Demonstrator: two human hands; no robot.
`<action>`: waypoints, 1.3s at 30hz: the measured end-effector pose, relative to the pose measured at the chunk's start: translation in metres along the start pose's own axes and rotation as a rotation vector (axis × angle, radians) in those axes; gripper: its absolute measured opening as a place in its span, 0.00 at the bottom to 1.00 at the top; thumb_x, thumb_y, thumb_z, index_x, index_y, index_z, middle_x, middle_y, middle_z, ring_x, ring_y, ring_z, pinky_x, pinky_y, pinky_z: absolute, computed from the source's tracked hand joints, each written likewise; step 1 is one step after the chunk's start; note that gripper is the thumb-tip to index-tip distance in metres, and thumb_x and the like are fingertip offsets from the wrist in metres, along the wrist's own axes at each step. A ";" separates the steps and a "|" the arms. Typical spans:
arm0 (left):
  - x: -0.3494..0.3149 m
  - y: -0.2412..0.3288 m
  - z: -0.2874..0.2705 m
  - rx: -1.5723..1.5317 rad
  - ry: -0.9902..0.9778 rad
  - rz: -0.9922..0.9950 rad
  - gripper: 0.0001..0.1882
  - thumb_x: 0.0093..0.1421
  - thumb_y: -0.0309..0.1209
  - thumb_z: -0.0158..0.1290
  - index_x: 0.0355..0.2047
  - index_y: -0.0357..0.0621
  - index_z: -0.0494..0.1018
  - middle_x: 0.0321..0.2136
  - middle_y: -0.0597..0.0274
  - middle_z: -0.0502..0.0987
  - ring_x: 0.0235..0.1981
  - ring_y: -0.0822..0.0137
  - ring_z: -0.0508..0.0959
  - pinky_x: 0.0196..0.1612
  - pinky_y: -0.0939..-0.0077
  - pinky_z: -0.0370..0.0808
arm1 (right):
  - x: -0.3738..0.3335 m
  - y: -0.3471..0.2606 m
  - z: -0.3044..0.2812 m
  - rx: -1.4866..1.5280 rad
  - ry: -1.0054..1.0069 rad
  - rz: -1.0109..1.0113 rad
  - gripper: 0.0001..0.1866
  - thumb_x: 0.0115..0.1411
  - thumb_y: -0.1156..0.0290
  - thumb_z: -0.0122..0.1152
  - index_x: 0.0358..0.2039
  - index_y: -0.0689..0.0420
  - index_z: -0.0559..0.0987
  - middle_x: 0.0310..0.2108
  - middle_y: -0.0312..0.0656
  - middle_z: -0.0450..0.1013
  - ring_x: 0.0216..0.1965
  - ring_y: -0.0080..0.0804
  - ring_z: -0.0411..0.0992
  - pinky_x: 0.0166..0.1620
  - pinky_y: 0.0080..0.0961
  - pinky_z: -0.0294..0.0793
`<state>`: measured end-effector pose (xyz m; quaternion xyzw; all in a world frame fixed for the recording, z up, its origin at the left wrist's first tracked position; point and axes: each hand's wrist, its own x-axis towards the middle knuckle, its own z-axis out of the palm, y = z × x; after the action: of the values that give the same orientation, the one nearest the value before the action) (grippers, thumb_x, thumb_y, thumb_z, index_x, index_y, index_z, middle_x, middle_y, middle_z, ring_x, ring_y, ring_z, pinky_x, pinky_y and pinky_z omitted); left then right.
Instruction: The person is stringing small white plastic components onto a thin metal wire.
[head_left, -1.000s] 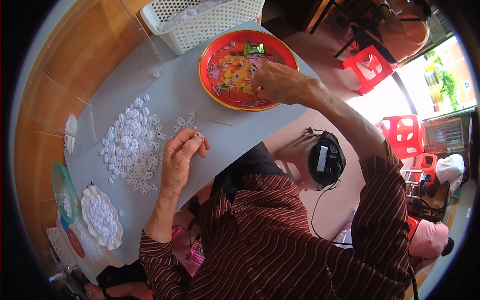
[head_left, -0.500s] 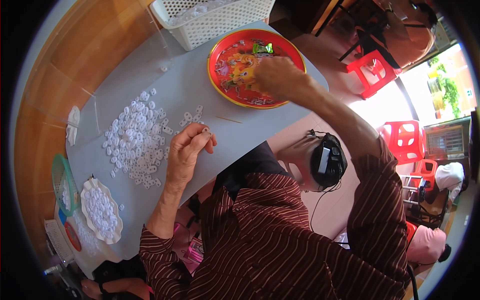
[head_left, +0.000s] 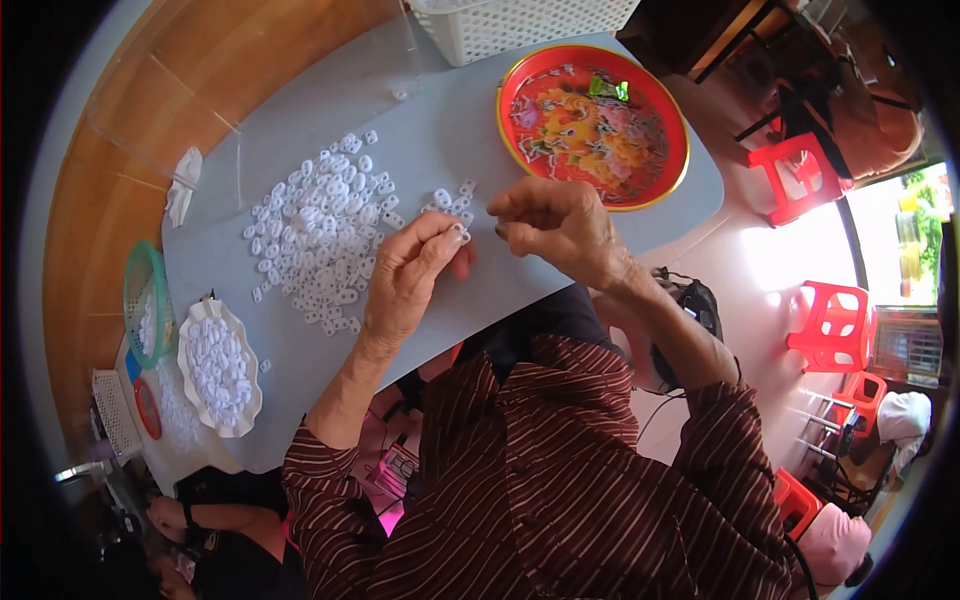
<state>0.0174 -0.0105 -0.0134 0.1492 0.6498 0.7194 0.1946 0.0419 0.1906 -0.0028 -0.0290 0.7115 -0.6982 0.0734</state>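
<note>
My left hand (head_left: 405,275) pinches a small white plastic piece (head_left: 463,234) between thumb and fingertips, above the table's near edge. Facing it, my right hand (head_left: 565,228) has thumb and fingers drawn together a short gap away; whatever lies between them is too small to make out. A loose heap of white plastic pieces (head_left: 325,210) spreads to the left of my hands. Just beyond my left fingertips lies a smaller cluster of white pieces (head_left: 442,199). The round red tray (head_left: 510,130) with a gold rim holds many tiny metal-looking bits and a green wrapper (head_left: 608,90).
A white perforated basket (head_left: 540,32) stands at the far edge. On the left are a scalloped white dish (head_left: 250,405) of white pieces, a green basket (head_left: 160,330) and a crumpled tissue (head_left: 183,187). Another person's arm (head_left: 235,522) shows lower left. Red stools (head_left: 830,325) stand on the right.
My right hand has come out of the red tray and back toward my left hand. My left hand still pinches its piece. The whole view has shifted, with the tray now further right.
</note>
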 end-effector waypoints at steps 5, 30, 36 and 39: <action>-0.001 0.003 0.002 0.144 0.001 0.055 0.11 0.63 0.32 0.46 0.31 0.36 0.72 0.21 0.67 0.71 0.24 0.78 0.69 0.29 0.84 0.65 | 0.004 0.015 0.017 0.212 -0.003 -0.036 0.05 0.58 0.76 0.58 0.34 0.64 0.76 0.26 0.35 0.72 0.27 0.17 0.68 0.33 0.16 0.70; -0.002 0.000 0.009 0.257 0.086 0.112 0.07 0.61 0.29 0.48 0.32 0.36 0.71 0.20 0.71 0.67 0.23 0.81 0.64 0.26 0.84 0.66 | 0.002 0.026 0.034 0.329 0.145 -0.134 0.16 0.58 0.75 0.59 0.46 0.61 0.69 0.34 0.34 0.71 0.38 0.18 0.69 0.43 0.16 0.69; -0.005 0.002 0.013 0.417 0.120 0.192 0.07 0.61 0.29 0.48 0.32 0.37 0.70 0.19 0.66 0.70 0.19 0.77 0.69 0.24 0.81 0.68 | -0.001 0.030 0.038 0.266 0.180 -0.225 0.15 0.58 0.80 0.57 0.46 0.65 0.69 0.32 0.37 0.72 0.35 0.20 0.70 0.41 0.18 0.70; -0.005 0.004 0.012 0.403 0.124 0.213 0.07 0.61 0.29 0.48 0.31 0.37 0.70 0.19 0.65 0.71 0.19 0.76 0.71 0.23 0.80 0.68 | -0.002 0.027 0.040 0.293 0.200 -0.189 0.11 0.58 0.78 0.57 0.42 0.65 0.72 0.31 0.37 0.73 0.34 0.19 0.70 0.40 0.17 0.70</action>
<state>0.0274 -0.0026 -0.0079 0.2085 0.7716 0.5993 0.0438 0.0517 0.1524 -0.0304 -0.0151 0.6002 -0.7974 -0.0600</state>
